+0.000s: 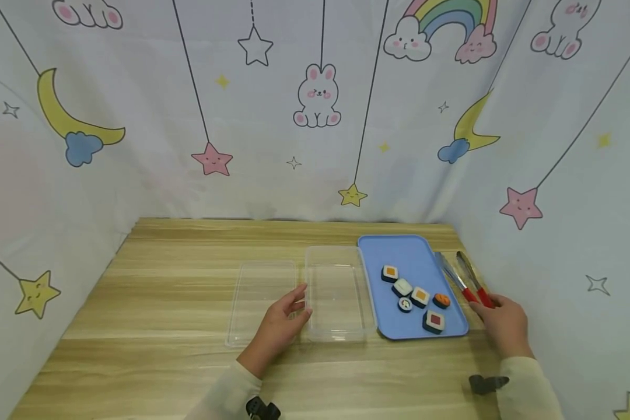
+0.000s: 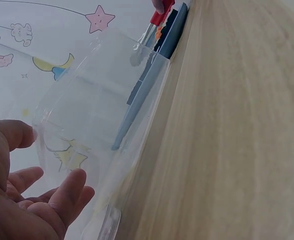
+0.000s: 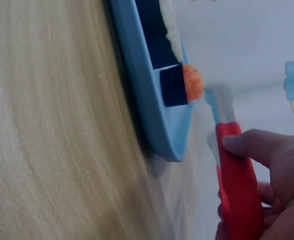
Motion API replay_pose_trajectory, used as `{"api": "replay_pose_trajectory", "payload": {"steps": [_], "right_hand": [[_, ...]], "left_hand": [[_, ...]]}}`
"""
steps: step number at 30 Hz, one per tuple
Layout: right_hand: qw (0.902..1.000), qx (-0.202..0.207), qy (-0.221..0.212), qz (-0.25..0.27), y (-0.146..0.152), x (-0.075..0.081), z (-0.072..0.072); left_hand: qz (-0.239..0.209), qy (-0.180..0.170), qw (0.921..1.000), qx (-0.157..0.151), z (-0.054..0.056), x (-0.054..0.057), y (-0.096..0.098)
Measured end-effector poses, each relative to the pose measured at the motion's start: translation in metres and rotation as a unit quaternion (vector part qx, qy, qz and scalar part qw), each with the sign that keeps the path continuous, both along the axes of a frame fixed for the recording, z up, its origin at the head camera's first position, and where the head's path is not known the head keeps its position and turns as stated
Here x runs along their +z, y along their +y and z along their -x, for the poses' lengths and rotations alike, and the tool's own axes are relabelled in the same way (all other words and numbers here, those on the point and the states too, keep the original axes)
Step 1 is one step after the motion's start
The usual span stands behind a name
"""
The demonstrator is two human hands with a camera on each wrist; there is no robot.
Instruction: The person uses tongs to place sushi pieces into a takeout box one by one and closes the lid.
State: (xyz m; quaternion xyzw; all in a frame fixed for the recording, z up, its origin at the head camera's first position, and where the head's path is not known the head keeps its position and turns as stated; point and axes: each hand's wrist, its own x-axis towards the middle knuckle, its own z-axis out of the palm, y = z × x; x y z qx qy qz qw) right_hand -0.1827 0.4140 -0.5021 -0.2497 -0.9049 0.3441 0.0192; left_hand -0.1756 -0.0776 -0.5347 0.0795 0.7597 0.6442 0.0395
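My right hand (image 1: 504, 324) grips a pair of tongs (image 3: 239, 185) by their red handles, thumb along one handle. The tongs' metal arms stand spread apart just right of the blue tray (image 1: 394, 248). Several toy sushi pieces lie on that tray, among them an orange-topped piece (image 1: 441, 300) nearest the tongs and a roll with a dark red centre (image 1: 433, 321). With loosely bent fingers, my left hand (image 1: 280, 321) is at the left side of a clear plastic container (image 1: 336, 256). In the left wrist view its fingertips are right at the container's wall.
Left of the container, a clear flat lid (image 1: 247, 291) lies on the wooden table (image 1: 152, 303), partly behind my left hand. The container's right side borders the blue tray. A white patterned curtain (image 1: 273, 116) encloses the table at the back and sides.
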Motion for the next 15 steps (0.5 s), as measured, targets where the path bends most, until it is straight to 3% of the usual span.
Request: {"api": "replay_pose_trajectory", "payload": {"steps": [6, 15], "right_hand": [[0.9980, 0.061, -0.002, -0.013, -0.004, 0.010, -0.007], [0.9801, 0.188, 0.030, -0.057, -0.026, 0.023, -0.015]], "left_hand": [[-0.007, -0.003, 1.0000, 0.002, 0.001, -0.001, 0.001], [0.003, 0.001, 1.0000, 0.007, 0.000, -0.002, 0.002]]}}
